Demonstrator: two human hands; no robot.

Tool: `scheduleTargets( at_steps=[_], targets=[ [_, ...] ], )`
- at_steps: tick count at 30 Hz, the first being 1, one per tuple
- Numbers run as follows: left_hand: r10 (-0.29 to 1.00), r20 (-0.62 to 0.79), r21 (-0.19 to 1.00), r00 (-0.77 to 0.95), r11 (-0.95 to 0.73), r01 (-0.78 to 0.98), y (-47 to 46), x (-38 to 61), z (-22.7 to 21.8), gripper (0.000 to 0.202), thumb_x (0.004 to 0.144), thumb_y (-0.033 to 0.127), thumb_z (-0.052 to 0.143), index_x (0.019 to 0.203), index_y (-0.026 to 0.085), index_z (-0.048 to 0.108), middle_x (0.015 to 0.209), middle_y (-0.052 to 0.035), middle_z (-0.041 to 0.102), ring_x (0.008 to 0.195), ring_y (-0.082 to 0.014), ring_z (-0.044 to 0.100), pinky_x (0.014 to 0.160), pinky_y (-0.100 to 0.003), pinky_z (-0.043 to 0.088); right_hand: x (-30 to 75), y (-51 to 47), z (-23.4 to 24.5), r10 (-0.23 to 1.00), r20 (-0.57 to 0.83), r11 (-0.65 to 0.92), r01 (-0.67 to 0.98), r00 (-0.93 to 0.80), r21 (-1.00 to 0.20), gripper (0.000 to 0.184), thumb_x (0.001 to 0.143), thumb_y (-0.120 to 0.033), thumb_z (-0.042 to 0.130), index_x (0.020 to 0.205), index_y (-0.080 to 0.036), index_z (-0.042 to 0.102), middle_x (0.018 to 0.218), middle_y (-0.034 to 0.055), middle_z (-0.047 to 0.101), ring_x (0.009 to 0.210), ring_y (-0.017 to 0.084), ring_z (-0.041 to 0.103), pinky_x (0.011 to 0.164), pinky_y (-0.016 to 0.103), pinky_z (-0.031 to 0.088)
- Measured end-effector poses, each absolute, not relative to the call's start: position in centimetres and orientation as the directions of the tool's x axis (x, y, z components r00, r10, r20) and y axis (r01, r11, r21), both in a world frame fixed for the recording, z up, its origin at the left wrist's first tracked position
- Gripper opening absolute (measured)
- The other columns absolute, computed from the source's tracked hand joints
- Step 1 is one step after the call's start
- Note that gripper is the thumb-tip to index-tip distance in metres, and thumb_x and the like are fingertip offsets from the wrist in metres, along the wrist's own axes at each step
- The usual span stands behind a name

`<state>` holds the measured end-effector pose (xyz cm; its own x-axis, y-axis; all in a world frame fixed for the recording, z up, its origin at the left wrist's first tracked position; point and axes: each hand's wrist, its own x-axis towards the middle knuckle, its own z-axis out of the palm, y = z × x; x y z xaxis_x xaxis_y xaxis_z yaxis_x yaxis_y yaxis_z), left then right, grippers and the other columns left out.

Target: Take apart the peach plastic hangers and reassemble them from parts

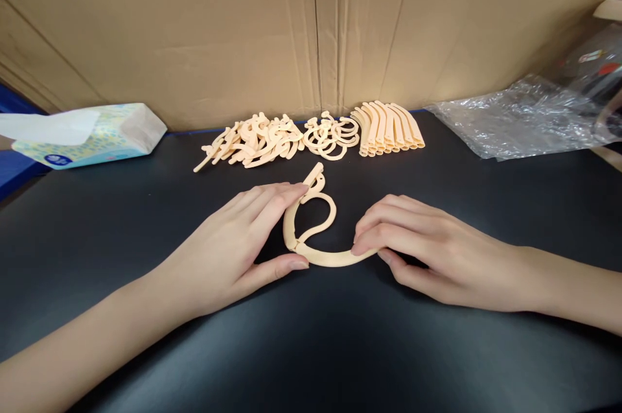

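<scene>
A cream plastic assembly (311, 231) of curved pieces lies on the black table (311, 348) between my hands. My left hand (238, 244) grips its left side, fingers over the upper loop and thumb at the lower joint. My right hand (427, 257) pinches the right end of the long curved piece, fingers closed on it. Behind lie three groups of cream parts: hooked pieces (253, 141), rings (333, 135), and curved tubes (389, 128) in a row.
A tissue pack (92, 134) lies at the back left. Crumpled clear plastic bags (529, 115) sit at the back right. A cardboard wall (311, 24) closes off the far edge of the table.
</scene>
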<state>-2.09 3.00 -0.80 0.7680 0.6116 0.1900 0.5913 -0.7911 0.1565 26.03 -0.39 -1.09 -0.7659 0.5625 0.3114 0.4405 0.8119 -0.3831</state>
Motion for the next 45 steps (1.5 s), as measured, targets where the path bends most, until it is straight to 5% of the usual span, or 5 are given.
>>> scheduleTargets(
  at_steps=[11, 19, 45],
  targets=[
    [0.594, 0.211, 0.218, 0.776, -0.803, 0.555, 2.94, -2.35, -0.98, 0.046, 0.102, 0.036, 0.034, 0.145, 0.020, 0.035, 0.144, -0.0094, 0.050, 0.130, -0.0257, 0.047, 0.109, -0.040, 0.038, 26.21, 0.35, -1.73, 0.647, 0.393, 0.762, 0.566, -0.654, -0.313, 0.022, 0.092, -0.010, 0.051, 0.111, -0.019, 0.056, 0.107, 0.0081, 0.065, 0.097, 0.021, 0.059, 0.086, 0.037, 0.045],
    [0.589, 0.219, 0.224, 0.778, -0.806, 0.548, 2.88, -2.38, -0.98, 0.046, 0.102, 0.037, 0.037, 0.144, 0.019, 0.038, 0.143, -0.0092, 0.051, 0.131, -0.0239, 0.047, 0.109, -0.037, 0.039, 26.25, 0.18, -1.68, 0.687, 0.396, 0.725, 0.617, -0.610, -0.306, 0.017, 0.092, -0.015, 0.054, 0.109, -0.018, 0.056, 0.088, 0.0033, 0.063, 0.084, 0.018, 0.058, 0.079, 0.034, 0.043],
    [0.516, 0.216, 0.250, 0.829, -0.850, 0.464, 2.79, -2.06, -0.76, 0.045, 0.101, 0.039, 0.042, 0.142, 0.021, 0.041, 0.144, -0.0072, 0.052, 0.132, -0.0242, 0.047, 0.107, -0.037, 0.040, 26.28, 0.33, -1.65, 0.667, 0.397, 0.743, 0.607, -0.631, -0.283, 0.012, 0.094, -0.016, 0.053, 0.104, -0.020, 0.057, 0.095, 0.0034, 0.068, 0.095, 0.019, 0.060, 0.094, 0.037, 0.041]
  ],
)
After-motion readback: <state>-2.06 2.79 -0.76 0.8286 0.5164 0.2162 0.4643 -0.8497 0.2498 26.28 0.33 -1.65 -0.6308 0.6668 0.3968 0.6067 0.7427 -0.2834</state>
